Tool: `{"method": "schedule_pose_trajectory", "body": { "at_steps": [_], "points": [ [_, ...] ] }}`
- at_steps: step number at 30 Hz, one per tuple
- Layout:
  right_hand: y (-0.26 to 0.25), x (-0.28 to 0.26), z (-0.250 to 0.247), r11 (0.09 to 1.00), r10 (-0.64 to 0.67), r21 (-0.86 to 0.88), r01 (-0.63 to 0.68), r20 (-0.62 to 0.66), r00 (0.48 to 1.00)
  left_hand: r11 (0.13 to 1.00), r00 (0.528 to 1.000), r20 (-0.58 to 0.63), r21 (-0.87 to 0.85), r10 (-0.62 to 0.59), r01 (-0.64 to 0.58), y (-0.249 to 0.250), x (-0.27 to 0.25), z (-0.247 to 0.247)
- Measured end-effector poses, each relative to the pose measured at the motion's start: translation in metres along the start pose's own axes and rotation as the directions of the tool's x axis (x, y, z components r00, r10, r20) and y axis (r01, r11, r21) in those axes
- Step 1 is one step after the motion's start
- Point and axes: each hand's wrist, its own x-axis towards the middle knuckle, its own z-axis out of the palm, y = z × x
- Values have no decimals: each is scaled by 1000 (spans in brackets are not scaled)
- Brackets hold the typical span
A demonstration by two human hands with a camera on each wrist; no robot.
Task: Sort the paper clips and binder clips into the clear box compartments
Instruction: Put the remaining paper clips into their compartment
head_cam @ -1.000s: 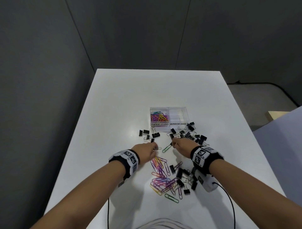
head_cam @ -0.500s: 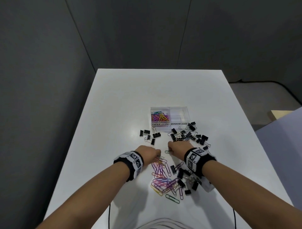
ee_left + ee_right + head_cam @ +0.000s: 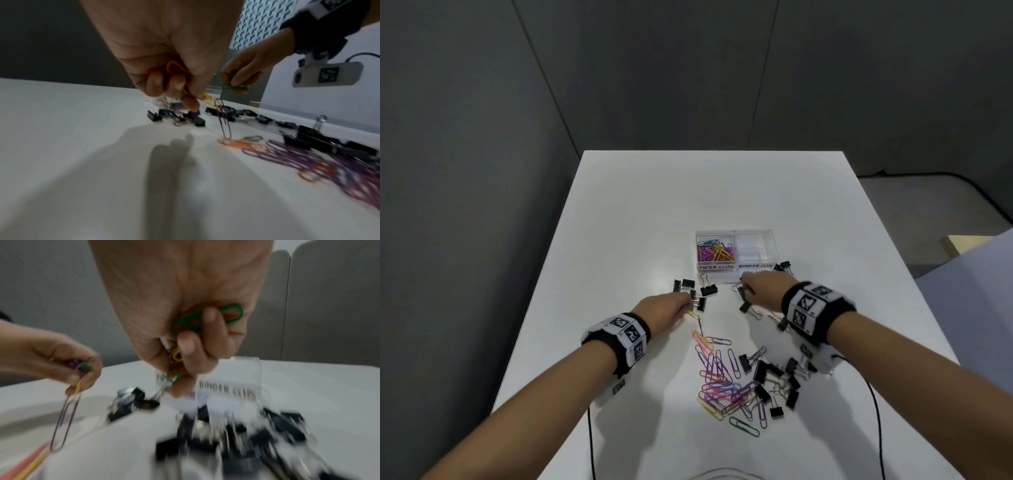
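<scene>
While left hand point(image 3: 164, 61) pinches yellow clip point(image 3: 207, 99) with purple clip point(image 3: 224, 120) dangling hooked, likely drops en route; right hand point(image 3: 185, 313) clenches green clips point(image 3: 207, 318) near box point(image 3: 736, 251), blurred.

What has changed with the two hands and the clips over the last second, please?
Both hands have lifted off the table and moved toward the clear box. The left hand now pinches a yellow paper clip with a purple paper clip dangling from it; the right hand carries a green paper clip and others in its grip. The box, the near heap of paper clips and the binder clips lie as before.
</scene>
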Motion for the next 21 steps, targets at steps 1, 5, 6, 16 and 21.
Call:
{"method": "schedule_pose_trajectory", "body": {
  "at_steps": [1, 5, 6, 16, 21],
  "points": [
    [0, 7, -12, 1000, 19, -9, -19, 4, 1000, 1000, 1000, -17, 0, 3, -3, -3, 1, -6],
    [-6, 39, -58, 999, 34, -21, -34, -12, 999, 1000, 998, -59, -10, -6, 5, -12, 8, -28],
    [-8, 47, -65, 999, 33, -39, -35, -31, 999, 1000, 997, -71, -16, -5, 4, -14, 11, -32],
    [-27, 99, -58, 996, -88, 10, 88, -43, 995, 998, 976, -215, -69, -19, 4, -29, 42, -73],
    [-11, 75, -52, 982, -94, 145, 121, -184, 978, 999, 973, -232, -51, -12, 0, -23, 60, -92]
  ]
}}
